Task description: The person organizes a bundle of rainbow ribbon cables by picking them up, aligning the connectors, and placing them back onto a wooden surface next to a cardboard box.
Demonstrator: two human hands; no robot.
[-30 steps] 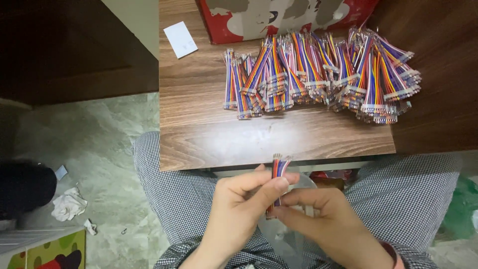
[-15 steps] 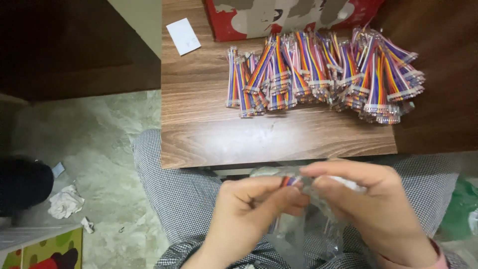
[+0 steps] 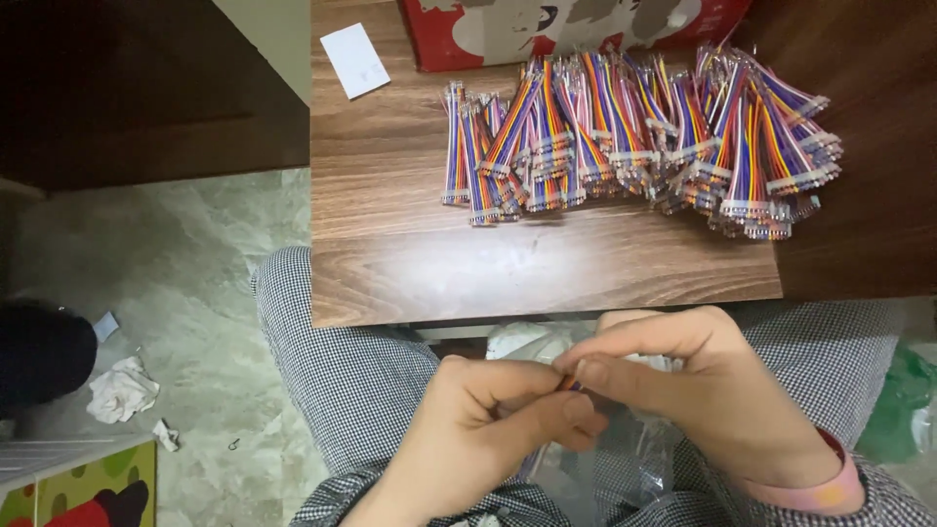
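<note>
Both hands pinch one small multicoloured ribbon cable over the lap.

The left hand [image 3: 488, 429] and right hand [image 3: 703, 390] meet fingertip to fingertip, gripping the ribbon cable [image 3: 570, 385], mostly hidden between them; crinkled clear plastic bag [image 3: 625, 459] lies beneath on checked trousers. Beyond, the wood-grain table [image 3: 410, 263] carries a heap of rainbow cable bundles [image 3: 644, 137], a white card [image 3: 355, 60] and a red box [image 3: 547, 29].

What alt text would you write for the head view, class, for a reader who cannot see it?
Two bare hands, left hand and right hand, pinch a small multicoloured wire bundle over a checked-trousered lap. Beyond, a wooden table carries a heap of rainbow ribbon cables.
</note>
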